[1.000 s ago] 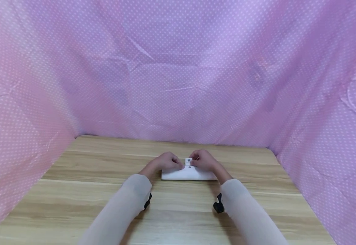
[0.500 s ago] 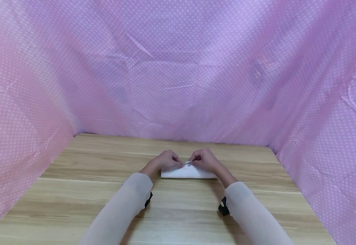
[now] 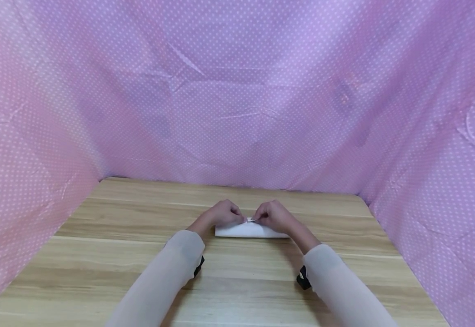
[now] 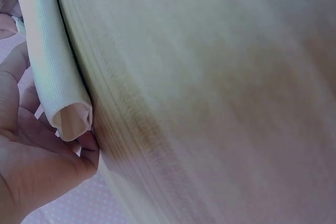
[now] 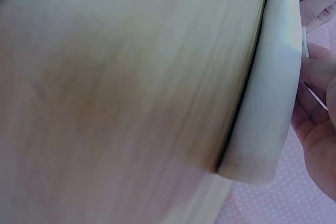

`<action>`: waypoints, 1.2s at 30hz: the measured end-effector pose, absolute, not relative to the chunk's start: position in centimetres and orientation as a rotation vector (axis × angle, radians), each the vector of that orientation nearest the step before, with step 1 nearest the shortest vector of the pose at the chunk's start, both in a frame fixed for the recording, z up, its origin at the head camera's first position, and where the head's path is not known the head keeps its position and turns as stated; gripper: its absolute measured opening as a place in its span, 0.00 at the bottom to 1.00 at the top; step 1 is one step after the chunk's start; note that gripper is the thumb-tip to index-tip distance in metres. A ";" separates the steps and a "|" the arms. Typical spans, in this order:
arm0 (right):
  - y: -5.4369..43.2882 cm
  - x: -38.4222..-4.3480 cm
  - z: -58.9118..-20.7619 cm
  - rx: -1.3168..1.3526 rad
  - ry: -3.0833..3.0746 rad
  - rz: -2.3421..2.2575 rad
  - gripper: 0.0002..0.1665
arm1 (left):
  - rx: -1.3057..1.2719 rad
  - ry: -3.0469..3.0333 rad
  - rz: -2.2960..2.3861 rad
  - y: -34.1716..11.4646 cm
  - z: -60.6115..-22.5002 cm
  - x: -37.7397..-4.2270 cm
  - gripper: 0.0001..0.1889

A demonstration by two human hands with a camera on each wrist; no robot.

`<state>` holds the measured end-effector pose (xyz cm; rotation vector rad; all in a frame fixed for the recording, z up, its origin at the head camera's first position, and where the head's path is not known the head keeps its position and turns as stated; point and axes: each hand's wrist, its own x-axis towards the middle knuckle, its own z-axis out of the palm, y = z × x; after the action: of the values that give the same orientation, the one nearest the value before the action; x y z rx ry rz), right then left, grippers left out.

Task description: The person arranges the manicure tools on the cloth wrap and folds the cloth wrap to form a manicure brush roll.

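Observation:
A flat white case, soft-looking and hollow at its end (image 4: 55, 51), lies on the table with its long side toward me. My left hand (image 3: 225, 213) grips its far edge left of centre, fingers curled behind and under it in the left wrist view. At the middle of that edge sits a short white snap tab (image 3: 250, 220), folded toward me. My right hand (image 3: 273, 215) pinches this tab between thumb and fingertip. The metal snap is hidden by the tab and fingers. In the right wrist view the case (image 5: 265, 103) stretches beside the curled right fingers.
Underneath is a wood-grain table (image 3: 237, 281). Pink polka-dot cloth (image 3: 237, 104) hangs behind it and along both sides. Pale sleeves cover both forearms, and a black strap (image 3: 304, 278) shows at the right wrist.
The tab, upright with its snap showing a second ago, has been folded down toward me by my right hand. The left hand keeps its grip on the case.

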<state>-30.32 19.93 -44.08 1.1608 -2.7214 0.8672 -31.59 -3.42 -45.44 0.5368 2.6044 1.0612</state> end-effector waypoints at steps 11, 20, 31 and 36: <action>19.8 -30.1 -43.1 1.218 -2.810 0.804 0.11 | 0.457 2.605 1.064 -3.6 -45.4 -31.5 0.11; 19.6 -30.3 -43.2 1.195 -2.869 0.808 0.10 | 0.484 2.596 1.065 -3.6 -45.6 -31.6 0.10; 20.1 -30.6 -43.2 1.165 -2.911 0.838 0.07 | 0.469 2.599 1.068 -3.6 -45.5 -31.7 0.10; 20.1 -30.8 -42.9 1.206 -2.913 0.858 0.08 | 0.463 2.601 1.061 -3.5 -45.5 -31.7 0.10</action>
<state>-30.75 20.10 -42.92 1.2064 -2.9126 0.8579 -31.72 -3.47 -45.53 0.4629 2.6009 1.0614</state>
